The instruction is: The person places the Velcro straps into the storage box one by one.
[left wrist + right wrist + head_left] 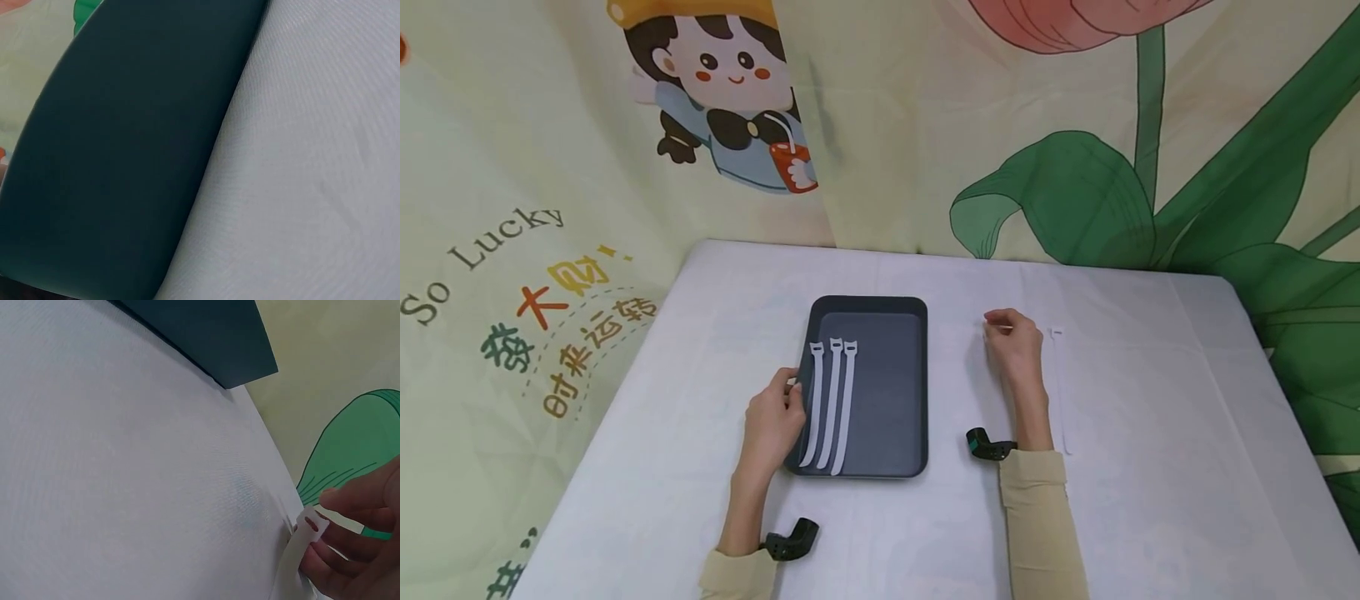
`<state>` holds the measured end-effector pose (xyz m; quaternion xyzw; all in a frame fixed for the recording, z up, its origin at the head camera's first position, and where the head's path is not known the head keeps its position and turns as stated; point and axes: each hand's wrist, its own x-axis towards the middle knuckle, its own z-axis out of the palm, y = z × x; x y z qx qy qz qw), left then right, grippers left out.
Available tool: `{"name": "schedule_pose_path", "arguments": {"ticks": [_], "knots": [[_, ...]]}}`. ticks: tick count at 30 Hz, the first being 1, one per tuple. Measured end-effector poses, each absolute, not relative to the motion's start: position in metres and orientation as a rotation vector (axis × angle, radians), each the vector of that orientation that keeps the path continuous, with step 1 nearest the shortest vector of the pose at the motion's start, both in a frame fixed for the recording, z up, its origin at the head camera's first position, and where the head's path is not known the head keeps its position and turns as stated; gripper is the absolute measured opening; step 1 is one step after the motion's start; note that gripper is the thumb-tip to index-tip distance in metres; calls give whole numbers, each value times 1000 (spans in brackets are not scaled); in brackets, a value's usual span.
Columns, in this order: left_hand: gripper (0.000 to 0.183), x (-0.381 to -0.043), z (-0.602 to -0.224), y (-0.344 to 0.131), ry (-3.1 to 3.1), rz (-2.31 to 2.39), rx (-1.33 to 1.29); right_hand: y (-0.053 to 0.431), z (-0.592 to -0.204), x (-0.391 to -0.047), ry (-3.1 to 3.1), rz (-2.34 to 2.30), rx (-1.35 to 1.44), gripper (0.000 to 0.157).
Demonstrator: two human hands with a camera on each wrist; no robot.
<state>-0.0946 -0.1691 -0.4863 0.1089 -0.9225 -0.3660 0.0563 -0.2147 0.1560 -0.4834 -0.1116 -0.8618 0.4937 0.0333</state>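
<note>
A dark rectangular tray (891,392) lies on the table, with three white slotted straps (831,408) side by side lengthwise in its left half. My left hand (772,421) holds the tray's left rim, thumb at the edge. In the left wrist view only the tray's dark side (125,150) shows, and that hand is almost wholly out of sight. To the right of the tray, my right hand (1017,346) pinches another white strap (308,526) near its slotted head; the rest of that strap runs down past the fingers (356,544).
One more white strap (1059,392) lies lengthwise on the white tablecloth (1150,467), just right of my right forearm. A printed cloth backdrop (887,125) hangs behind the table's far edge. Each wrist carries a small black camera (793,540).
</note>
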Motion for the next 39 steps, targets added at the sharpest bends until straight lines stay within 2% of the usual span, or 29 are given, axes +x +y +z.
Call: {"name": "schedule_pose_path", "arguments": {"ticks": [18, 39], "knots": [[34, -95, -490, -169, -2804, -1131, 350, 166, -483, -215, -2762, 1455, -405, 32], [35, -96, -491, -168, -2809, -1125, 347, 168, -478, -214, -2788, 1473, -408, 22]]}}
